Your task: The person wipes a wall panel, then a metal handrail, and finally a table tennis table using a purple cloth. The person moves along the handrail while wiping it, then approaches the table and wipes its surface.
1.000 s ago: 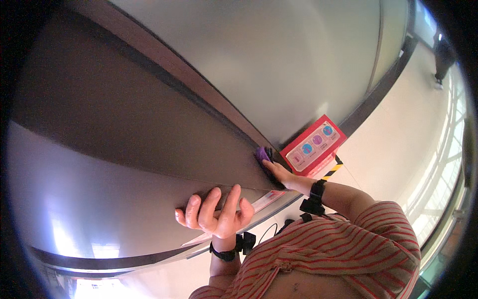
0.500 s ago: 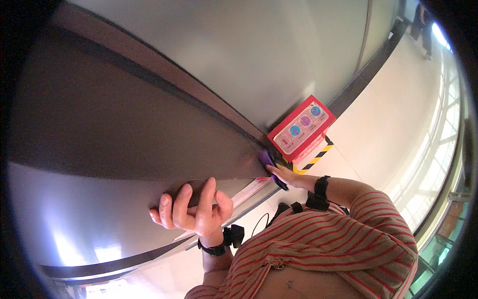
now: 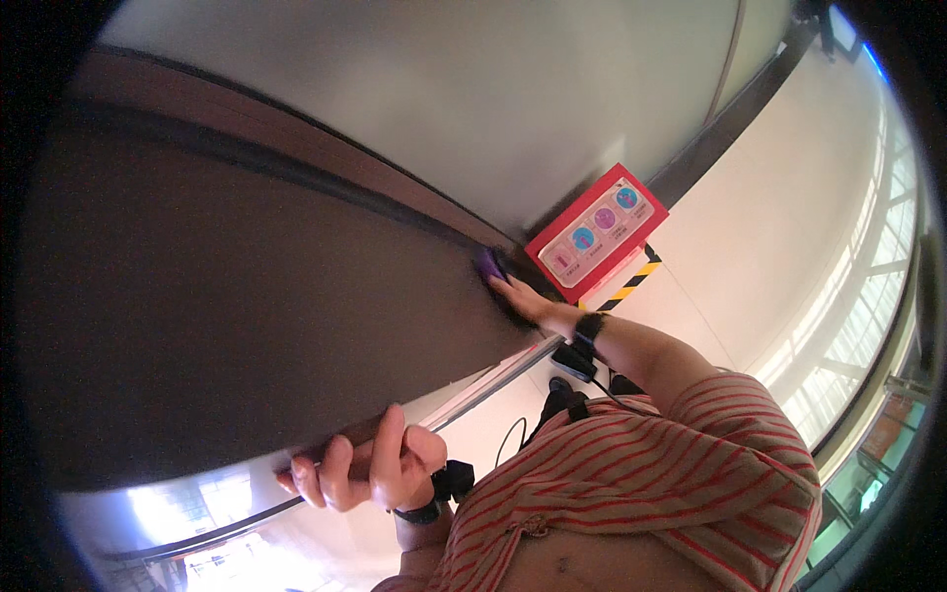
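- Left hand (image 3: pixel 393 476): fingers half curled and spread, nothing seen in it, held at the near edge of the dark panel (image 3: pixel 247 316); contact cannot be told. Best kept clear of the pad's path.
- Right hand (image 3: pixel 526 300): purple pad (image 3: pixel 485 263) gripped, thumb on it, other fingers hidden. Pad is on the panel's right end, near the red box (image 3: pixel 597 234). Should be kept flat, with even pressure and overlapping passes; knuckles to be kept off the box.
- Versus half a second ago: pad shifted inward from the panel corner, farther from the box; more dark panel in view, left hand lower in frame.
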The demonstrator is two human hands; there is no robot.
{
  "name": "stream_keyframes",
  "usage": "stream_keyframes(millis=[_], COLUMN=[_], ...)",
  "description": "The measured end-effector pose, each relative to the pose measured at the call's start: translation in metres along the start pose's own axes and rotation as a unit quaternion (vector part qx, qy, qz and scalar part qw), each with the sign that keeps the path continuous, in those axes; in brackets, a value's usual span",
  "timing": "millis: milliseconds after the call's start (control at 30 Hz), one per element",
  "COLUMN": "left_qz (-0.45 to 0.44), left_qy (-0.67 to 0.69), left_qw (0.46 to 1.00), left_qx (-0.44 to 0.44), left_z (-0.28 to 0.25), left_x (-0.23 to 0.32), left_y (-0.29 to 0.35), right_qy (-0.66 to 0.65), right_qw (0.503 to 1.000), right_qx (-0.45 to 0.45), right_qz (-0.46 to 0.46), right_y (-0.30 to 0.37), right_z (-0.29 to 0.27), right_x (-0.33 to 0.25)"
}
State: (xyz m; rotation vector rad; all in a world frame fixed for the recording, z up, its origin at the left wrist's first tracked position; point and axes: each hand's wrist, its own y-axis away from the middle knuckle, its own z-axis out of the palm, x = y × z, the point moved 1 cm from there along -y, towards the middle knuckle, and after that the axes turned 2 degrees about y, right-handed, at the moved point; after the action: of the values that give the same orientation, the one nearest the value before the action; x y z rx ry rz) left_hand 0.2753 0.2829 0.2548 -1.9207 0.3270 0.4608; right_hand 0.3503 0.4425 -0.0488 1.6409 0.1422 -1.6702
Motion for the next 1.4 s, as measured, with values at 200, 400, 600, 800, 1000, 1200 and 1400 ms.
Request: stream_keyframes(millis=[200, 400, 600, 800, 1000, 1200, 1400], left_qz=[0.1, 0.098, 0.079, 0.1, 0.094, 0.011, -0.022], left_qy=[0.008, 0.014, -0.023, -0.01, 0.005, -0.003, 0.022], left_qw=[0.995, 0.994, 0.996, 0.994, 0.995, 1.0, 0.998], left_qx=[0.004, 0.051, 0.047, 0.049, 0.038, 0.014, 0.049], left_z=[-0.004, 0.001, -0.006, -0.007, 0.002, -0.002, 0.005], left_x=[-0.006, -0.011, -0.015, -0.011, -0.008, 0.0, 0.0], left_y=[-0.002, 0.008, 0.02, 0.02, 0.009, 0.009, 0.014], right_qy=[0.021, 0.044, 0.079, -0.017, 0.012, -0.023, 0.036], right_qw=[0.992, 0.999, 0.985, 0.966, 0.997, 0.952, 0.922], right_qx=[0.0, 0.006, -0.039, -0.017, 0.004, -0.14, -0.109], right_qz=[0.123, 0.008, 0.146, 0.256, 0.077, -0.272, -0.371], right_y=[0.027, -0.086, -0.08, 0.017, 0.016, 0.081, 0.087], right_z=[-0.02, 0.001, -0.023, -0.035, -0.026, 0.004, 0.021], right_x=[0.085, 0.054, 0.094, 0.193, 0.112, -0.102, -0.136])
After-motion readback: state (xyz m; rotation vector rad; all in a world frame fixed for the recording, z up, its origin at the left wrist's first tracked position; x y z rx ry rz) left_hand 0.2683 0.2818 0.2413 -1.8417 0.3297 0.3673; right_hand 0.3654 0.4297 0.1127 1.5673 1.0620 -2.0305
